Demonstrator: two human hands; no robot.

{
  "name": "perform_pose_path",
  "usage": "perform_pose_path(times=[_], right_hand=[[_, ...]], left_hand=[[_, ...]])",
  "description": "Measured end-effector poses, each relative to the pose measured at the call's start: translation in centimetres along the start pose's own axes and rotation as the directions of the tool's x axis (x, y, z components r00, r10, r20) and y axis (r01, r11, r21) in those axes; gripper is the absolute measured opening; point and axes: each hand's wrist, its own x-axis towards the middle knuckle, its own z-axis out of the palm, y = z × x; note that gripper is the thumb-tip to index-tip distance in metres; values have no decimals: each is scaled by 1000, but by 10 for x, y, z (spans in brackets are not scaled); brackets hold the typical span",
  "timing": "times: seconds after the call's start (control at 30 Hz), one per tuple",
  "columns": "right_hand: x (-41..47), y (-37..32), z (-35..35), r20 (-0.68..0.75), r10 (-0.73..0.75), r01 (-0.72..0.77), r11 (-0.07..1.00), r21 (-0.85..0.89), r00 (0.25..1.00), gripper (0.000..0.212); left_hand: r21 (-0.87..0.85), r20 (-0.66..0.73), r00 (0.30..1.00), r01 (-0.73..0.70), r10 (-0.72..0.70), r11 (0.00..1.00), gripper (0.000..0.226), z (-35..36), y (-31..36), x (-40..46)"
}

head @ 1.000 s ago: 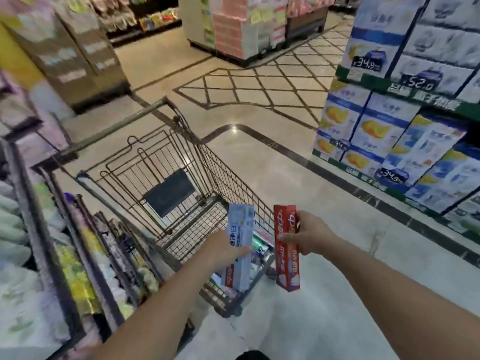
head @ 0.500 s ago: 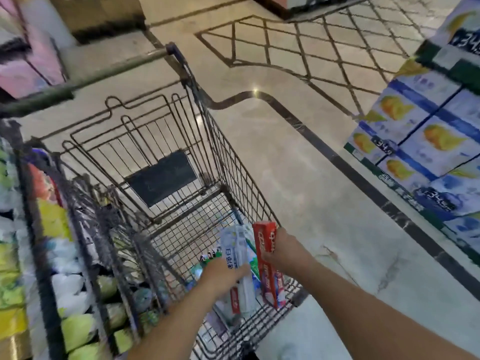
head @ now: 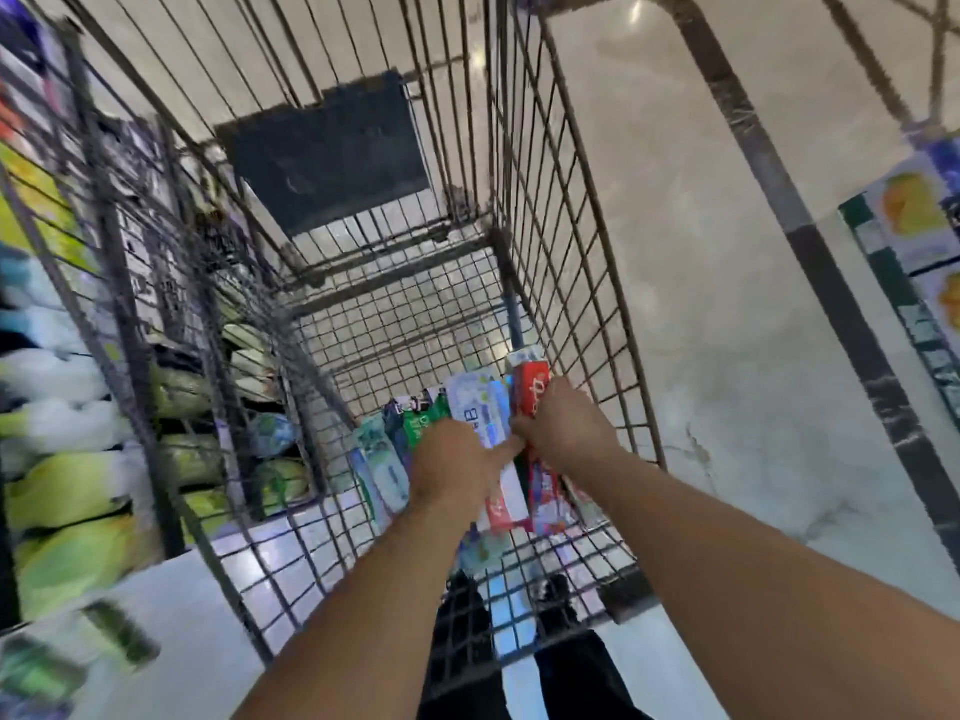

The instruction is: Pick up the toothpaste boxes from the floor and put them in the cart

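Low in the cart [head: 566, 252], your left hand [head: 457, 467] gripped the pale box [head: 480, 407], your right hand [head: 566, 433] the red box [head: 530, 392]; best laid flat beside the boxes already there [head: 384, 459].

Red box [head: 531, 392], pale-blue box [head: 475, 402]

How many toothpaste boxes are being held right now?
2: a pale blue box in the left hand, a red box in the right hand. Others lie beneath.

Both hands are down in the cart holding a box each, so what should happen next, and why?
Probably let go. The left hand grips the pale blue box and the right hand the red box, both already low inside the cart, right over the boxes lying there.
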Motion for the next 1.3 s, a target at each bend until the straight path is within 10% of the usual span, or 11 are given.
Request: perform_pose_path(times=[0.23, 0.53, 0.93, 1.3], right_hand=[[-18, -5, -15, 165, -98, 112, 990, -80, 981, 38], [-119, -52, -117, 152, -332, 355, 920, -166, 931, 57], [-312, -168, -167, 236, -750, 734, 444, -515, 618, 104], [-487, -271, 29, 504, -783, 812, 5, -583, 366, 112]], left_hand=[[186, 94, 994, -70, 54, 980, 38, -12, -5, -20], [-2, 14, 999, -38, 38, 999, 51, -146, -14, -133], [-32, -176, 984, -14, 8, 999, 83, -263, -104, -335], [-135, -429, 857, 254, -287, 958, 96, -205, -372, -543]])
